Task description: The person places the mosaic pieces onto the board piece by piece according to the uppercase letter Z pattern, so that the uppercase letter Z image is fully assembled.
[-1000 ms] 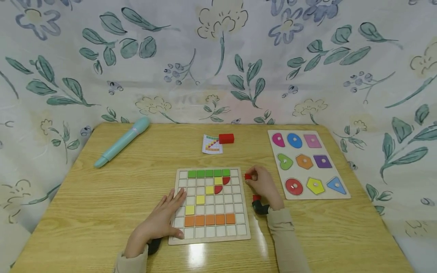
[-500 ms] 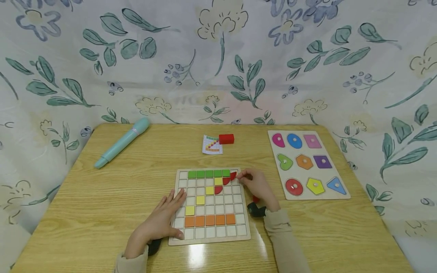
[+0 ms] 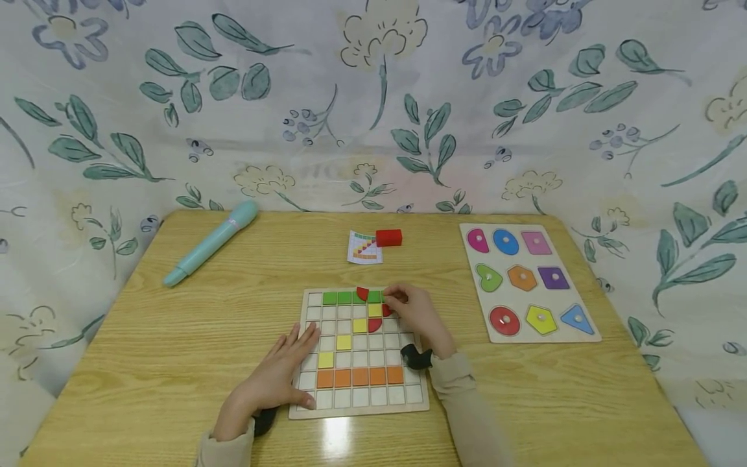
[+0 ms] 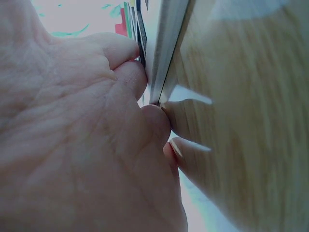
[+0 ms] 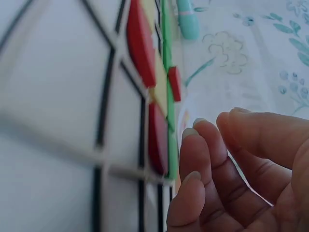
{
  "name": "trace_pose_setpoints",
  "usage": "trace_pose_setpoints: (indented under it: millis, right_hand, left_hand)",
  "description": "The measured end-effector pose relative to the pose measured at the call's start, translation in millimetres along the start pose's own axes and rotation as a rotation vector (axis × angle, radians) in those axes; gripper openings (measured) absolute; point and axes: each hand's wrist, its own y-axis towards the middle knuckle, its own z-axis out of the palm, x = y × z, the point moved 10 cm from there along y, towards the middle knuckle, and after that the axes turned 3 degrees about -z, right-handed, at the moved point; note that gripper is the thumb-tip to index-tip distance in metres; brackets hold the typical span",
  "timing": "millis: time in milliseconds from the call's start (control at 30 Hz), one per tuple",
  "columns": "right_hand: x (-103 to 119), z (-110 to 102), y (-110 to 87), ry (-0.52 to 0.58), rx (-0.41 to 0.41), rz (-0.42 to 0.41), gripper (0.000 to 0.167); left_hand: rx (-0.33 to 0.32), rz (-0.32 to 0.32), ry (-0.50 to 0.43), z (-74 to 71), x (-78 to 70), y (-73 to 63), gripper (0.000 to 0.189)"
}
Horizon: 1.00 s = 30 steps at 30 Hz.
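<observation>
My left hand (image 3: 274,373) lies spread over the left edge of the gridded wooden board (image 3: 415,407); its palm fills much of the left wrist view. My right hand (image 3: 415,314) hovers at the board's upper right, fingers loosely bent. Between thumb and fingertips nothing shows in the right wrist view. A red quarter-round tile (image 3: 362,294) lies askew across the row of green square tiles (image 3: 344,298), left of the fingertips. Two more red tiles sit in the grid, one (image 3: 374,325) beside a yellow square (image 3: 359,325), the other (image 3: 386,311) partly covered by the right hand.
Orange squares (image 3: 360,376) form a lower row on the board. Behind it are a small pattern card (image 3: 364,248) and a red block (image 3: 388,238). A knobbed shape puzzle (image 3: 513,298) lies right, a teal microphone-shaped stick (image 3: 210,243) at back left.
My right hand has moved left over the board's upper right corner. The red tile from its fingertips now lies further left on the green row. The left hand stays put.
</observation>
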Motion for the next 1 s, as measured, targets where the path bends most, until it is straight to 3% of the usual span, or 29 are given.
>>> trace_pose_setpoints:
  millis: [267, 467, 567, 767, 1000]
  right_hand:
    - [15.8, 6.9, 15.6, -0.049, -0.026, -0.013, 0.018]
    - [8.3, 22.3, 24.4, -0.250, 0.001, 0.068, 0.031]
    - [4.8, 25.9, 26.3, -0.317, -0.006, 0.086, 0.027]
    - [7.3, 21.8, 29.0, -0.163, -0.049, 0.009, 0.009]
    - [11.8, 4.4, 17.1, 0.069, -0.058, -0.010, 0.013]
  left_hand:
    - [-0.003, 0.029, 0.027, 0.2, -6.2, 1.3, 0.124]
    - [0.004, 0.060, 0.034, 5.0, -11.9, -0.2, 0.124]
    - [0.010, 0.049, 0.025, 7.3, -11.0, -0.5, 0.125]
    - [-0.005, 0.031, 0.025, 3.4, -6.5, -1.0, 0.125]
    - [-0.011, 0.018, 0.023, -1.0, -2.7, -2.8, 0.125]
